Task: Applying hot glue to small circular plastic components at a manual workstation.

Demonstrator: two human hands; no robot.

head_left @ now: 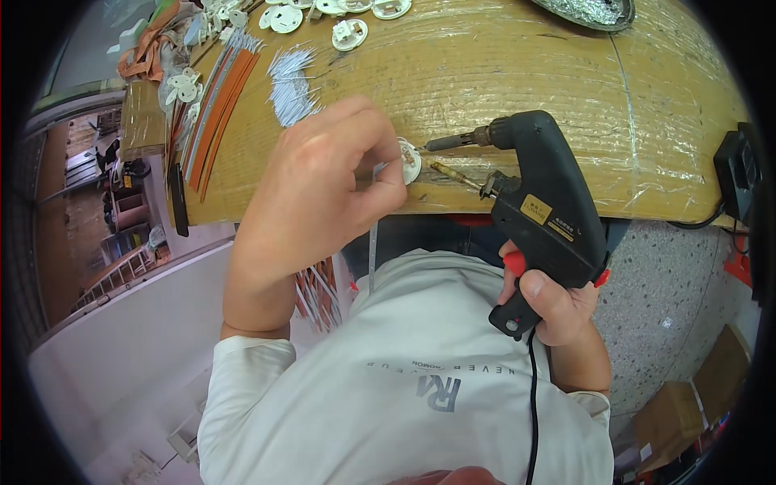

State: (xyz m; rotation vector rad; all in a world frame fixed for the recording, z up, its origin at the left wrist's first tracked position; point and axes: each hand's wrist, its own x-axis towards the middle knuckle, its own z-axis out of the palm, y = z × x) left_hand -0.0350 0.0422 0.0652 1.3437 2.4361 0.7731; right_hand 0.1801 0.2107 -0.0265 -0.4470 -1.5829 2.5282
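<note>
My right hand [558,303] grips the handle of a black soldering gun [546,198] with a red trigger. Its tip points left, at a round white plastic piece [411,161] at the table's near edge. Below the tip, a thin brass-coloured tube [454,173] on the gun also points at that piece. My left hand [335,174] is closed in a pinch against the piece's left side, its fingers covering part of it. What the fingertips pinch is hidden. A narrow pale strip [373,257] hangs below that hand, over the edge.
On the yellow table [517,73] lie a pile of short white wires [293,85], long orange and grey strips [218,109] and several round white parts [349,34]. A dish of crumpled foil-like material [594,10] is at the back. A black device [735,174] stands right. A cord [532,404] trails from the gun.
</note>
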